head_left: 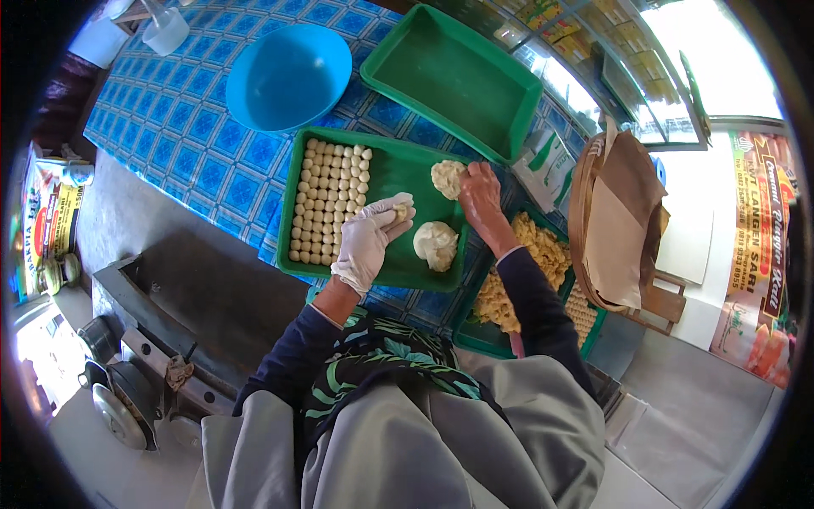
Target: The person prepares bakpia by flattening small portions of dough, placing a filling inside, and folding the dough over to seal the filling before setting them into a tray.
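A green tray [393, 165] holds rows of small pale dough balls [326, 204] on its left side. My left hand [373, 233] wears a white glove and holds a small pale lump [400, 210] with curled fingers over the tray. My bare right hand [477, 191] has its bent fingers on a rough cream-coloured dough mound [444, 178] at the tray's upper right. A smoother white dough mound [437, 246] lies below it. To the right, partly behind my right arm, a second tray [465, 329] holds yellow, lumpy filling [543, 254] and more small balls [579, 314].
A blue-checked tablecloth [170, 102] carries a blue bowl [288, 76], another green tray [449, 81] and a white cup [165, 34]. At the right are a white carton [538, 165], paper-lined woven trays [619, 220] and a glass case [644, 85]. Pots [114, 407] and a metal stove stand lower left.
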`<state>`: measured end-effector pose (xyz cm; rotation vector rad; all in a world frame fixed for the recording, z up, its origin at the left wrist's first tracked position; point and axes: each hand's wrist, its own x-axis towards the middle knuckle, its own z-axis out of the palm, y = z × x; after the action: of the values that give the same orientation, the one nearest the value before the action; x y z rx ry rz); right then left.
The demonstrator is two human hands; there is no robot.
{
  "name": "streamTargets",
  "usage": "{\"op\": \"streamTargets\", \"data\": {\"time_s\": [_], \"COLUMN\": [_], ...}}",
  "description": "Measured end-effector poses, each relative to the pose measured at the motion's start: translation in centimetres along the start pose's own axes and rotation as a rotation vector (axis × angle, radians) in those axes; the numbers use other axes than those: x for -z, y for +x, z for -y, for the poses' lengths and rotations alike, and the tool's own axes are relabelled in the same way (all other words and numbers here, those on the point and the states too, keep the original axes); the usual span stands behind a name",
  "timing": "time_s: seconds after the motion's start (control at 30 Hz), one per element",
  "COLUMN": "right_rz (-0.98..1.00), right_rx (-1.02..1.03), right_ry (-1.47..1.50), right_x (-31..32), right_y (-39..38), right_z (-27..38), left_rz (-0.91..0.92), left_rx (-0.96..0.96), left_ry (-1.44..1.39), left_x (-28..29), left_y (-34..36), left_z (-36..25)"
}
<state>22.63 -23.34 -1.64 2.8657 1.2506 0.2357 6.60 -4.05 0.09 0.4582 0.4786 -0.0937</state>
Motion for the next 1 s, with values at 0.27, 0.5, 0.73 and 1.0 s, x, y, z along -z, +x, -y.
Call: {"op": "streamTargets", "data": {"time_s": [0.27, 0.5, 0.73, 1.0], "right_rz": [0.044, 0.374, 0.080, -0.122], "right_rx": [-0.012, -0.733, -0.578, -0.103], "right_ry": [0.330, 1.841, 1.511, 0.884], "right_x": [-0.5, 5.1, 4.7, 4.9], "right_y": [0.2, 0.3, -1.5, -1.1], "right_z": [-0.9, 5.0, 8.7, 8.9], "left_rz": [-0.118, -0.138, -0.168, -0.075], "left_rx": [-0.075, -0.005, -0.052, -0.073], "left_ry": [0.142, 0.161, 0.270, 0.290], "left_x": [-1.6, 1.0, -1.1, -0.6], "left_y": [0.2, 1.5, 1.2, 1.0], "left_z": [-0.8, -0.1, -0.3, -0.4]}}
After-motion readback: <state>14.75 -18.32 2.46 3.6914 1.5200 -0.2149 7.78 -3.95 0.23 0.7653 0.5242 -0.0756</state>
